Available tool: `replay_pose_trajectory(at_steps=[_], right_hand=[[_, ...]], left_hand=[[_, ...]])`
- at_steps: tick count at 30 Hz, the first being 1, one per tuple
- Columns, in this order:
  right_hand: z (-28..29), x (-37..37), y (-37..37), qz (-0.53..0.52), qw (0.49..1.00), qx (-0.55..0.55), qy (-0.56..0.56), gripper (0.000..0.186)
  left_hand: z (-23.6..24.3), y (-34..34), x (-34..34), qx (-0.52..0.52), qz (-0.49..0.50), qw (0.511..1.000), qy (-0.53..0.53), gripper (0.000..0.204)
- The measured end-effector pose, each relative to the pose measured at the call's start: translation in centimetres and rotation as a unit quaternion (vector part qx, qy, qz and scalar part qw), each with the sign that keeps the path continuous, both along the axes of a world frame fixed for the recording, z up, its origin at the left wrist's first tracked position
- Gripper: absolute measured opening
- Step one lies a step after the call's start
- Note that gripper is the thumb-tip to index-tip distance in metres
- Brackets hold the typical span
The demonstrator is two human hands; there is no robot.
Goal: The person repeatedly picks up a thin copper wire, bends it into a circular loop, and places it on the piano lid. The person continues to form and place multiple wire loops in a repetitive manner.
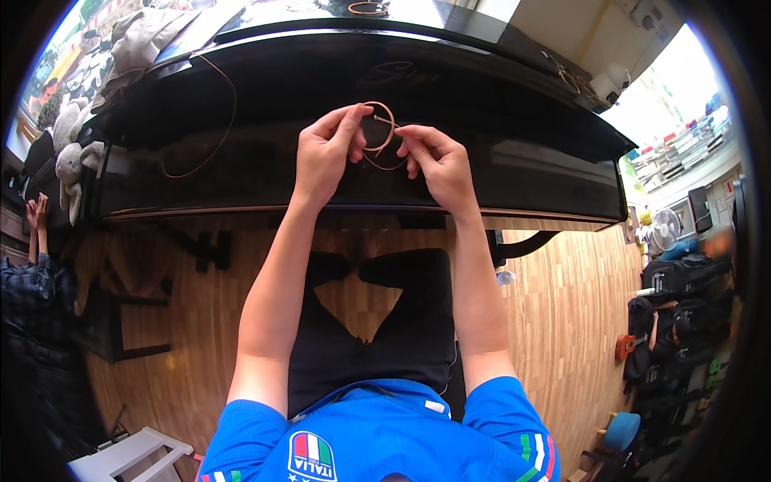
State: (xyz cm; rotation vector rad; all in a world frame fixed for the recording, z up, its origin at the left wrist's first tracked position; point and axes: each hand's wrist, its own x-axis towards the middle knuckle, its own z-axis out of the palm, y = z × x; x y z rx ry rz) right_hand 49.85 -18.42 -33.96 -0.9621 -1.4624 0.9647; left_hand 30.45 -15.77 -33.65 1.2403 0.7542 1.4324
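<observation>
A thin copper-coloured wire coil (392, 120) is held up in front of the glossy black piano (522, 153). My left hand (328, 154) pinches the coil's left side between thumb and fingers. My right hand (438, 161) is closed at the coil's right, with a short straight end of wire running from its fingertips into the ring. Below the ring a loose strand curves between the hands. Another long thin wire strand (234, 108) bends across the piano's left part; whether it joins the coil I cannot tell.
Another copper-coloured coil (368, 9) lies on top of the piano. Tangled wire pieces (572, 79) rest at its right end. Grey plush toys (72, 165) sit at the left, near another person's hands (37, 210). Black bags (683, 277) and a small orange ukulele (626, 347) stand right.
</observation>
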Motion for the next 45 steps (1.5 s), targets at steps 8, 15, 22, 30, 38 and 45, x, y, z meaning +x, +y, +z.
replay_pose_trajectory(at_steps=[8, 15, 22, 30, 38, 45], right_hand=[[0.2, -0.4, -0.2, -0.012, 0.999, 0.023, 0.028, 0.035], [-0.1, -1.0, -0.2, -0.062, 0.998, 0.009, 0.007, 0.021], [0.0, -0.4, 0.1, -0.125, 0.986, 0.027, 0.104, 0.019], [0.1, 0.5, 0.4, -0.081, 0.960, -0.004, 0.268, 0.027], [-0.1, -0.1, 0.0, -0.030, 0.999, 0.000, -0.013, 0.019], [0.1, -0.4, -0.3, -0.007, 1.000, -0.012, 0.009, 0.021]], left_hand=[[0.3, -0.4, 0.8, 0.017, 0.011, 0.985, 0.174, 0.025], [0.5, -0.5, 0.7, 0.009, -0.039, 0.975, 0.219, 0.025], [0.7, -0.4, 0.7, -0.006, -0.056, 0.971, 0.232, 0.025], [0.7, -0.6, 0.8, 0.007, -0.043, 0.980, 0.192, 0.025], [-0.3, -0.1, 0.3, 0.043, 0.002, 0.993, 0.110, 0.024], [-0.4, 0.0, 0.6, 0.067, 0.019, 0.984, 0.166, 0.023]])
